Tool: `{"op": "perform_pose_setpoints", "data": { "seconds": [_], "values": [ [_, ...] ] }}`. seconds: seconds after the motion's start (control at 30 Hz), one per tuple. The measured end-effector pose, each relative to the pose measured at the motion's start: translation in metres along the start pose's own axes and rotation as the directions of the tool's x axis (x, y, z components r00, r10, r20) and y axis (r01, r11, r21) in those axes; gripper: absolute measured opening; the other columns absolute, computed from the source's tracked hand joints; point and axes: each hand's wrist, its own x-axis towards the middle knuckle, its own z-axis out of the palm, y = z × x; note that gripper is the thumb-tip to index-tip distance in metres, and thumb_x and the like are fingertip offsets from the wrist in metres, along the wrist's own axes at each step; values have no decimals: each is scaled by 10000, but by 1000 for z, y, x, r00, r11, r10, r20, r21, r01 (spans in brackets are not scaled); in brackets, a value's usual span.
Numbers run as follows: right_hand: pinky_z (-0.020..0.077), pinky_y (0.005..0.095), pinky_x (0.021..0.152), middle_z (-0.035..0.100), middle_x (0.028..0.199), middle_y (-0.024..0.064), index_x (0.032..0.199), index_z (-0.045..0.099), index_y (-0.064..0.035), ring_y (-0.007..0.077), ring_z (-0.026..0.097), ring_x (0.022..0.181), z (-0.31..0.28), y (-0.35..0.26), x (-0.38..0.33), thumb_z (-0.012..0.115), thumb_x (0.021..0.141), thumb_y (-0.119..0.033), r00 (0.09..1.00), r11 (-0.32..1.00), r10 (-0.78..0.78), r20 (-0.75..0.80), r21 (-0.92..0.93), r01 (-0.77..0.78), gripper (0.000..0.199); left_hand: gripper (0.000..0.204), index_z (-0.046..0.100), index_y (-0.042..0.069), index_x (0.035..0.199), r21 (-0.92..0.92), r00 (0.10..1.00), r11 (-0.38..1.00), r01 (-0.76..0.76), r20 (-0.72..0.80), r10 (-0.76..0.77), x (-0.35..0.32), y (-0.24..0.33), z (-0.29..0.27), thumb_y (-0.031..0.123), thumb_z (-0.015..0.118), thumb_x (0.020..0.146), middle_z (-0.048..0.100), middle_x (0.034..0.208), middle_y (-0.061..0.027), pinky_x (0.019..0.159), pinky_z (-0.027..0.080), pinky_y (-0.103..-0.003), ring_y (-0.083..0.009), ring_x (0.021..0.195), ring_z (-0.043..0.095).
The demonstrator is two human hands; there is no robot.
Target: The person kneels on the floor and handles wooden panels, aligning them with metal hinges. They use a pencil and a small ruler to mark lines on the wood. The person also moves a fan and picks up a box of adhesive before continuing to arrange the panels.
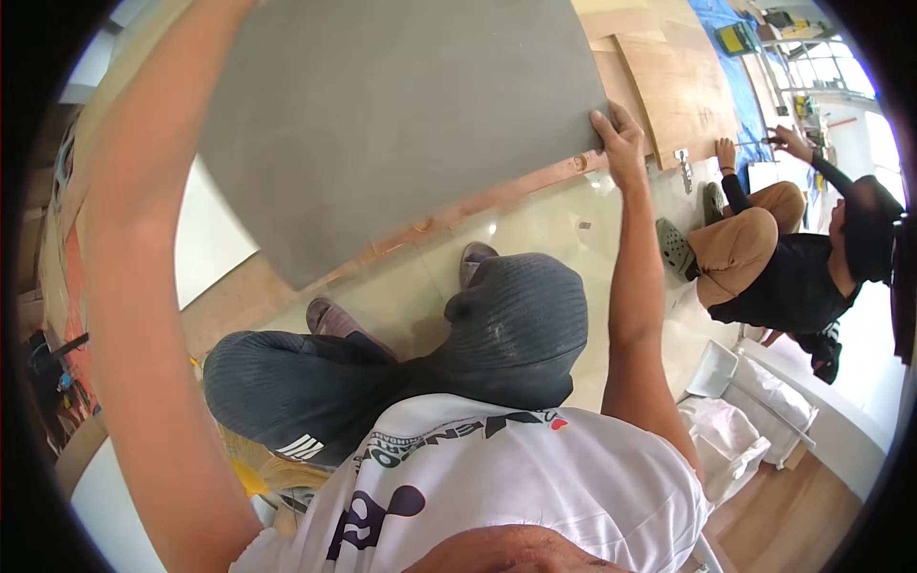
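- The large flat grey sheet with a fine woven-looking texture (382,115) fills the upper middle of the frame, raised off the ground and tilted, its lower corner pointing toward the bottom left of centre
- The right hand (621,143) sits at the sheet's right-hand corner, just right of upper centre; its fingers are curled over the edge and clamp the sheet
- The left arm runs up the left side of the frame to the top edge; the left hand itself is out of the picture or behind the sheet, so whether it grips cannot be told
- Judged from this, the sheet is lifted and carried by the person, not yet laid down: no part of it visibly rests on the glossy pale tiled floor (535,224) below it
- Under the sheet's lower edge a reddish-brown wooden panel (497,196) lies on the floor; further bare plywood sheets (683,86) lie at the upper right
- The person crouches, knees in dark grey ribbed trousers (516,325) in the middle of the frame, over grey sandals
- At the right edge a second person (793,272) in a black top and tan trousers squats and works on the plywood edge with both hands
- Placing and aligning the grey sheet appears to be what remains
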Motion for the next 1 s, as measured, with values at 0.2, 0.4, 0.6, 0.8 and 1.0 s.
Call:
{"op": "perform_pose_setpoints", "data": {
  "seconds": [0.2,0.4,0.6,0.8,1.0],
  "values": [
    [486,348,787,656,925,221,1099,612,18,264,638,876,-108,105,-3,686,762,-262,992,545,60,-115,-828,-129,444,387,536,1,1180,32,777,910,413,509,-371,-156,40,13,239,558,876,564,1189,-178,902,440,-377,-322,1090,541],
    [480,387,811,637,998,242,1124,614,-18,334,626,928,-97,148,24,693,752,-283,979,763,148,-143,-613,-205,463,627,551,-27,1158,367,-55,240,899,637,-769,-365,87,-14,478,623,793,611,1063,-247,869,461,-399,-351,1017,589],
    [466,384,775,664,882,140,1081,650,-80,285,626,855,-87,117,25,700,741,-367,983,516,112,-144,-837,-182,448,614,535,-73,1166,199,-184,-76,977,602,-777,-361,245,-18,418,618,807,584,1120,-255,900,437,-402,-358,1042,567],
    [474,364,760,671,848,136,1075,653,-73,281,637,824,-88,136,44,679,754,-380,997,572,27,-79,-816,-80,445,564,533,-90,1158,251,-71,45,967,432,-899,-357,315,-12,330,644,798,610,1066,-243,869,453,-378,-338,1000,592],
    [478,353,767,680,879,144,1047,660,-44,283,648,848,-90,123,46,683,747,-373,989,662,141,-49,-738,-131,446,539,470,-98,1230,46,-331,-374,926,575,-748,-354,301,-13,151,647,786,638,998,-210,792,466,-325,-259,902,623]
  ]
}}
